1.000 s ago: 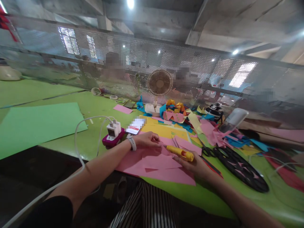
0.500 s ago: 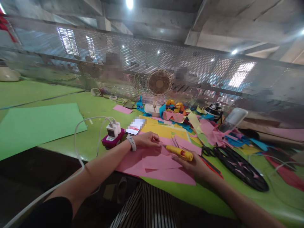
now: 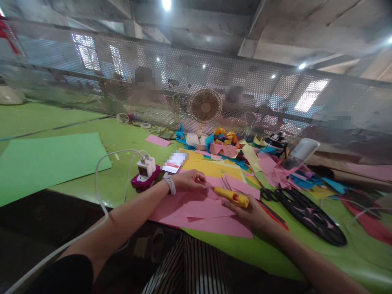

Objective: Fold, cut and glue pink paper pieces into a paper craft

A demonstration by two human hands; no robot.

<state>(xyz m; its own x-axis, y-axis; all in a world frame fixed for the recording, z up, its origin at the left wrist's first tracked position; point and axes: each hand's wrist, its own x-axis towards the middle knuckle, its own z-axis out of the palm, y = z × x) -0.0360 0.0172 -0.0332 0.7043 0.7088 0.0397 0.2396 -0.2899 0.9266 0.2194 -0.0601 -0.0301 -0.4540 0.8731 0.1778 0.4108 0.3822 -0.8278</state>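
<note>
My right hand (image 3: 251,212) is closed round a yellow utility knife (image 3: 230,196) with an orange slider, its tip pointing left over pink paper sheets (image 3: 202,212) on the green table (image 3: 245,249). My left hand (image 3: 190,179), with a white watch on the wrist, rests on the pink paper just left of the knife tip, fingers curled and pressed down on the sheet.
A purple power strip with white chargers (image 3: 145,173) and a phone (image 3: 174,163) lie left of my hands. Behind are a small fan (image 3: 204,112), coloured paper scraps (image 3: 232,149), black scissors (image 3: 268,194), a black patterned cutout (image 3: 310,214) and a large green sheet (image 3: 45,159). People sit behind the mesh screen (image 3: 171,81).
</note>
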